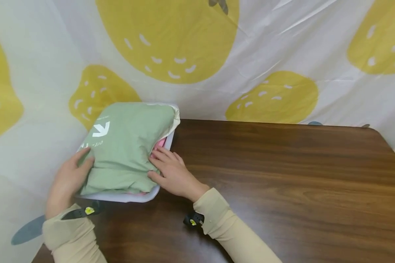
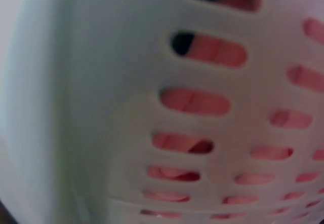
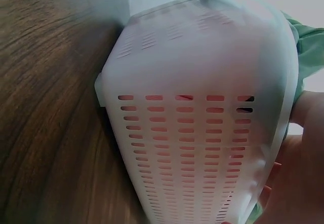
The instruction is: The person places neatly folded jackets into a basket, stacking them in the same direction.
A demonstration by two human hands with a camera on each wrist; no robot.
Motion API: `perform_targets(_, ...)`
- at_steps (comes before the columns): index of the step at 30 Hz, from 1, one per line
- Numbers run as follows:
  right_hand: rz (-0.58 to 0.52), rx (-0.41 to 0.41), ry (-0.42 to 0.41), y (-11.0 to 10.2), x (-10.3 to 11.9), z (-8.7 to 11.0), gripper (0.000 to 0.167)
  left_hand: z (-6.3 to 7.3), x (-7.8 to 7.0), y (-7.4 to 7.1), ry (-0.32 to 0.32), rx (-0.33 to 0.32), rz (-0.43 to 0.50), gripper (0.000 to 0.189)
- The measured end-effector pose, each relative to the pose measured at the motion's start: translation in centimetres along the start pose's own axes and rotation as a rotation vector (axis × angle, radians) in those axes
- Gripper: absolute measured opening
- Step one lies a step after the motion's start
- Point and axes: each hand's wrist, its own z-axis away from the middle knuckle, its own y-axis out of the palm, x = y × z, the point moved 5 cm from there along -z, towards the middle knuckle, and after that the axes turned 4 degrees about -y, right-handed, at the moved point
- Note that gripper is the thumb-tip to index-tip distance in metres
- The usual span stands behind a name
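Note:
A pale green folded garment [image 1: 128, 135] with white print lies on top of a white plastic basket [image 1: 118, 197]. Some pink cloth [image 1: 160, 143] shows at the basket's right side, and more of it fills the slots in both wrist views. My left hand [image 1: 70, 177] rests at the left edge of the garment, fingertips partly hidden beyond it. On the opposite side, my right hand [image 1: 172, 171] presses the garment's edge beside the pink cloth with its fingers extended. The basket's slotted wall [image 2: 126, 112] fills the left wrist view, where no fingers can be made out.
The basket stands at the left end of a dark brown wooden table [image 1: 283, 175]. Behind and left of it hangs a white curtain [image 1: 266, 40] with yellow fruit prints. Each wrist carries a black strap [image 1: 197, 219].

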Motion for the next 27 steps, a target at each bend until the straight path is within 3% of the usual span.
perform_targets(5, -0.013, -0.026, 0.02, -0.9, -0.5, 0.2, 0.058, 0.1, -1.4, -0.5, 0.069, -0.036, -0.083, 0.06)
perform_targets(10, -0.107, -0.047, 0.027, -2.7, -1.4, 1.0, 0.052, 1.1, -3.5, -1.3, 0.132, -0.072, -0.114, 0.059)
perform_targets(14, -0.129, -0.068, 0.056, -4.3, -2.3, 2.2, 0.049, 2.4, -6.3, -2.1, 0.159, -0.119, -0.126, 0.057)
perform_targets(16, -0.111, -0.086, 0.086, -5.1, -2.8, 3.0, 0.049, 3.0, -8.4, -2.0, 0.226, -0.159, -0.123, 0.054)
perform_targets(21, -0.052, -0.121, 0.129, -7.1, -4.2, 5.2, 0.049, 5.1, -14.3, 0.0, 0.465, -0.266, -0.085, 0.044)
perform_targets(27, 0.065, -0.127, 0.163, -9.6, -6.8, 8.1, 0.051, 6.8, -19.6, 4.6, 0.69, -0.351, -0.033, 0.034)
